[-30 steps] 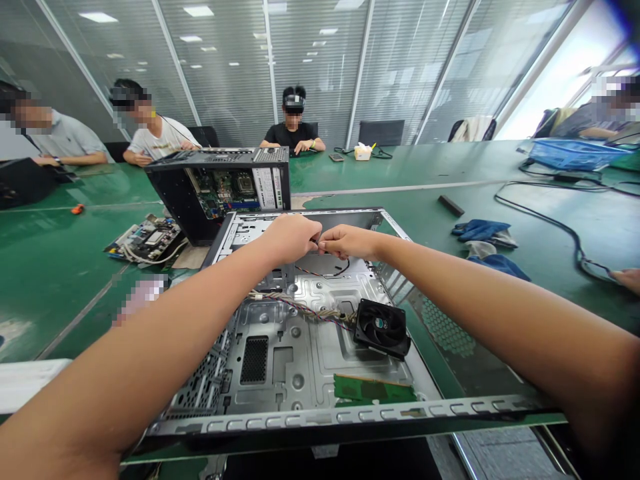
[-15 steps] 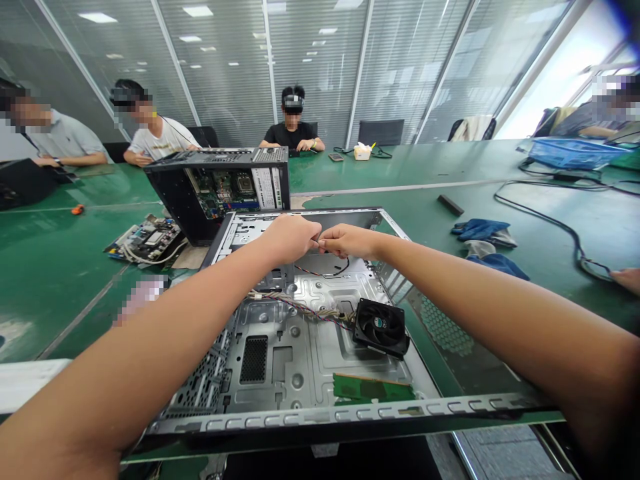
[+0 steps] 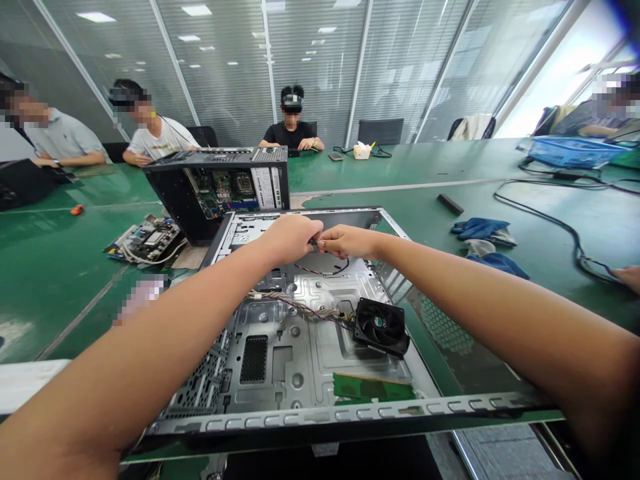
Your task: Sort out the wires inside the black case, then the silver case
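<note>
An open, stripped computer case (image 3: 280, 420) lies flat in front of me on the green table. Both arms reach over it to its far end. My left hand (image 3: 289, 237) and my right hand (image 3: 346, 241) are closed and meet fingertip to fingertip, pinching a small dark connector on a thin cable (image 3: 325, 272) that loops down into the case. Inside the case lie a black fan (image 3: 381, 327), a bundle of twisted wires (image 3: 305, 309) and a green memory stick (image 3: 373, 387).
A second black computer case (image 3: 220, 190) stands behind, with a loose circuit board (image 3: 147, 239) to its left. Blue gloves (image 3: 480, 230) and black cables (image 3: 560, 227) lie to the right. Several people sit around the table; another person's hand (image 3: 629, 277) rests at the right edge.
My hands stay pinched together at the far end of the case, shifting only slightly. Nothing else has moved.
</note>
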Motion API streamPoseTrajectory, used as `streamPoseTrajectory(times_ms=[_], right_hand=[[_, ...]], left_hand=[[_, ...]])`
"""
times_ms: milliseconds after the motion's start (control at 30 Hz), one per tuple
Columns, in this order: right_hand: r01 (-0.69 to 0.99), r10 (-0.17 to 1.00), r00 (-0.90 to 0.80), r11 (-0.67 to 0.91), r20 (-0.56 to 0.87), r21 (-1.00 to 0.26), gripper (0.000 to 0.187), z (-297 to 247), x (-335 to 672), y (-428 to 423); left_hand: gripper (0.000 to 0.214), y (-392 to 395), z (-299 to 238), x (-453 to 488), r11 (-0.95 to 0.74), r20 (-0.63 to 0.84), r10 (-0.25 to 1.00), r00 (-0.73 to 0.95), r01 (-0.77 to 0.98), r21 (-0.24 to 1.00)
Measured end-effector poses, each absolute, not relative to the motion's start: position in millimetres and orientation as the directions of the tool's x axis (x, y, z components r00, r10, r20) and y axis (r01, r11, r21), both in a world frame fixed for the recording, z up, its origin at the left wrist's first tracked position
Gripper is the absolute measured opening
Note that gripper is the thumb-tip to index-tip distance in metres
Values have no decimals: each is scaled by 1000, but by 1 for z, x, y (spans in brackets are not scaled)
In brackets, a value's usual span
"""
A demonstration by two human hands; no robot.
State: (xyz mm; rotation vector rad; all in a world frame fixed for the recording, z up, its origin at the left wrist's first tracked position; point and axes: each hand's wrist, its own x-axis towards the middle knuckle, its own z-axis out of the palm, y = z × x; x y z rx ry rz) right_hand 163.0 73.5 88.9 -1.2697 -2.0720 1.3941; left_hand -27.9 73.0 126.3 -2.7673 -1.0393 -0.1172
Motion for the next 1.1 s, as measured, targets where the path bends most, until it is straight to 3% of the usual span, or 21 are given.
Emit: streamPoseTrajectory(times_ms=[367,1100], right_hand=[[502,817,-547,143,-185,-853,17,89,164,74],[525,813,-542,130,-213,-841,21,90,163,72]], left_hand=[[20,68,130,-26,-707,56,688,724,685,-175],[17,73,127,-27,-714,97,682,725,689,-124]])
